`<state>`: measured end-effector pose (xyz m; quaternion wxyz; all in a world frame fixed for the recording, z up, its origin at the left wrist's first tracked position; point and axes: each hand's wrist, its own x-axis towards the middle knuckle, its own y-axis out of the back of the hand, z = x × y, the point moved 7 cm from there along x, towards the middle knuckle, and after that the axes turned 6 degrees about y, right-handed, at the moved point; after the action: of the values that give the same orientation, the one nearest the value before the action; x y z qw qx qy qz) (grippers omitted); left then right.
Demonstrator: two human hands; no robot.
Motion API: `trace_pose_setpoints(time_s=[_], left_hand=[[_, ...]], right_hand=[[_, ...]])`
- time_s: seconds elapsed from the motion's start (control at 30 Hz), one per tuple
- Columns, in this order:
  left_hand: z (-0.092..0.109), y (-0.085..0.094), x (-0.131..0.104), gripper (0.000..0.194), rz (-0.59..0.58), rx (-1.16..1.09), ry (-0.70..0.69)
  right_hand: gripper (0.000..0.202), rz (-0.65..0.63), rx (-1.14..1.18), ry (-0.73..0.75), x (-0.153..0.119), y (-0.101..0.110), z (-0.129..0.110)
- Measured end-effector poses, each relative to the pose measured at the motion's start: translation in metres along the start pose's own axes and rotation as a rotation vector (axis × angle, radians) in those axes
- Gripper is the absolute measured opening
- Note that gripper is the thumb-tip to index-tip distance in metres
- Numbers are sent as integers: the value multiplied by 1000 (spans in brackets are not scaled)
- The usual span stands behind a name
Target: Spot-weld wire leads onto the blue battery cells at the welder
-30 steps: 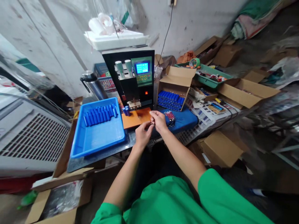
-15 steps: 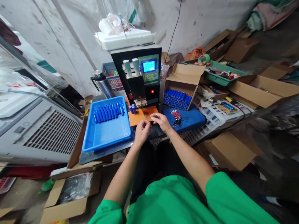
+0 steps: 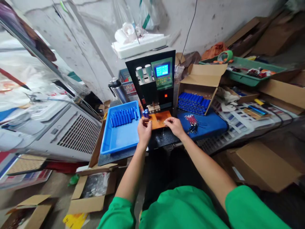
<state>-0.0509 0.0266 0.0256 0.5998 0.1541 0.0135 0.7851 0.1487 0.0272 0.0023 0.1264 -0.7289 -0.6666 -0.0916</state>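
My left hand (image 3: 144,131) is at the left edge of an orange work plate (image 3: 158,120), thumb and fingers apart, beside a few upright blue cylindrical battery cells (image 3: 145,113). Whether the fingertips touch the cells is hard to see. Over the plate's right side, my right hand (image 3: 175,126) is pinched closed on what looks like a thin wire lead, mostly hidden by the fingers. Behind the plate stands a black spot welder (image 3: 152,79) with a lit blue screen; its electrodes (image 3: 154,106) sit just above the plate.
On the left is a blue tray (image 3: 119,141) with rows of blue cells. To the right, a bundle of red and black wire leads (image 3: 192,122) lies on a blue surface (image 3: 212,125), in front of a cardboard box (image 3: 205,74) of cells. A steel flask (image 3: 119,90) stands behind the tray.
My hands, close together before, have moved apart. The left has gone left to the upright cells; the right stays over the plate's right side. The whole view has shifted.
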Motion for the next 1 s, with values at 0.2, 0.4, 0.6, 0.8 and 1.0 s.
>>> trace_pose_setpoints(time_s=[0.2,0.4,0.6,0.8,1.0], left_hand=[[-14,14,54,38,115,112,50],[-27,5,77,36,23,130,94],[-24,4,72,23,21,181,70],[-19,22,52,18,151,260,71],[-6,-14,19,18,-60,215,-36]], right_hand=[[24,73,-42,-5,15,3,11],[26,46,-77,13,16,1,18],[26,43,-53,26,18,1,22],[26,57,-21,6,21,1,25],[24,72,-60,9,25,-1,25]])
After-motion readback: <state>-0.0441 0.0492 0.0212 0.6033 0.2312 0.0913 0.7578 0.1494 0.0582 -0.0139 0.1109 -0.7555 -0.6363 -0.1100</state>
